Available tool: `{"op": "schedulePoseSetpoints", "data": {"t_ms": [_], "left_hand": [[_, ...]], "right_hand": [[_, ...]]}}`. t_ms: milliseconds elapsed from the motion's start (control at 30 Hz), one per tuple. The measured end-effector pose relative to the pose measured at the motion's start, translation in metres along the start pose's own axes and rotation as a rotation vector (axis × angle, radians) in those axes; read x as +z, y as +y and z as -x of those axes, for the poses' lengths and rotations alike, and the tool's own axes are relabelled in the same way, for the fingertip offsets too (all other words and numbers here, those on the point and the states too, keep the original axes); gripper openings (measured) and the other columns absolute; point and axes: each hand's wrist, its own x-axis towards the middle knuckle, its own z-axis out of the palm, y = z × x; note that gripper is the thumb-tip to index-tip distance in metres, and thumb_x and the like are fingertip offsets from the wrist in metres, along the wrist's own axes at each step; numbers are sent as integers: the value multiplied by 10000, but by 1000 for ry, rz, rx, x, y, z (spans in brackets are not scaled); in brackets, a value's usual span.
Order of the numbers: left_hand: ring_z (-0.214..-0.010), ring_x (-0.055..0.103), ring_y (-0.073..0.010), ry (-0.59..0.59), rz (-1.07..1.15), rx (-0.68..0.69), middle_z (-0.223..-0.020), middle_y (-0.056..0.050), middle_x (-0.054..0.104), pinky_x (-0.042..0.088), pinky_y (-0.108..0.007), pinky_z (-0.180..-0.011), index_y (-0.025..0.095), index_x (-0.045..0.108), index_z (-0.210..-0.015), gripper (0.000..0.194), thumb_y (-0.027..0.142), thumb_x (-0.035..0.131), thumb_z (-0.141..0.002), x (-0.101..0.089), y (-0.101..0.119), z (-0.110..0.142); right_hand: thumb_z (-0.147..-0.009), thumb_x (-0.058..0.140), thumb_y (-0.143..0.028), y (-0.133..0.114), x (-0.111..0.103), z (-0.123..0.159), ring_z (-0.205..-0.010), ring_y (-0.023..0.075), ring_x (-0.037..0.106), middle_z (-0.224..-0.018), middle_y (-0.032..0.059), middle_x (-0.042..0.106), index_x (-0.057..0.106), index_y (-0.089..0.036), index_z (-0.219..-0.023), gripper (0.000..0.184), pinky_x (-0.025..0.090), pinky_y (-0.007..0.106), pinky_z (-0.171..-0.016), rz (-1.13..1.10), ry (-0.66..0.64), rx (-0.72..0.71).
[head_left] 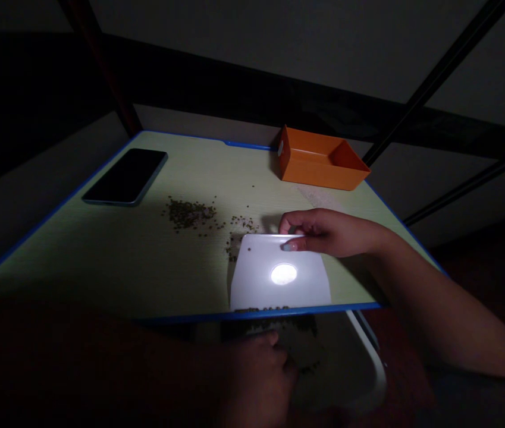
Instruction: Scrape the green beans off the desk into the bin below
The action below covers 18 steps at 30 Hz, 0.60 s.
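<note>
My right hand (326, 233) pinches the top edge of a white plastic scraper (254, 279), thumb on its near face and fingers behind. The scraper stands tilted by the table's blue front edge, a bright light spot reflecting off it. Small green beans (264, 308) lie along its bottom edge. In deep shadow below the table edge is my left hand (259, 374), its fingers curled; what they grip is hidden. Just beyond it is a white-rimmed container (375, 368) with dark beans inside. A pile of green beans (185, 214) and a few scattered ones lie left of the scraper.
A dark-screened phone (127, 176) lies at the table's left. At the back right stands an orange open box (319, 169), with a patch of pale fine grains (319, 197) in front of it. Blue edging borders the pale table (181, 267). Surroundings are dim.
</note>
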Motion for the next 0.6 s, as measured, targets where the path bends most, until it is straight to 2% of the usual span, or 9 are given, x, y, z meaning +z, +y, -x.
{"op": "schedulePoseSetpoints", "data": {"t_ms": [333,467,600], "left_hand": [[-703,648,-192,39,38,29,-706,-24,704,482,-319,-784,222,723,-997,264,343,493,-951,-11,-1,1],[-713,647,-201,29,16,26,-706,-34,704,476,-325,-769,206,716,-1022,261,325,498,-943,-10,-1,1],[-686,638,-184,43,9,-15,-689,-22,699,477,-304,-782,214,721,-954,267,374,506,-946,-7,0,-1]], "right_hand": [[-932,591,-354,-6,4,-1,-557,70,408,-649,-58,472,540,-155,-947,206,311,190,-491,-52,27,-24],[-937,582,-351,-9,5,0,-555,70,402,-645,-62,461,536,-156,-947,201,308,188,-489,-63,24,-31],[-939,571,-335,-11,4,0,-553,71,406,-643,-60,462,532,-151,-938,187,308,183,-482,-61,18,-18]]}}
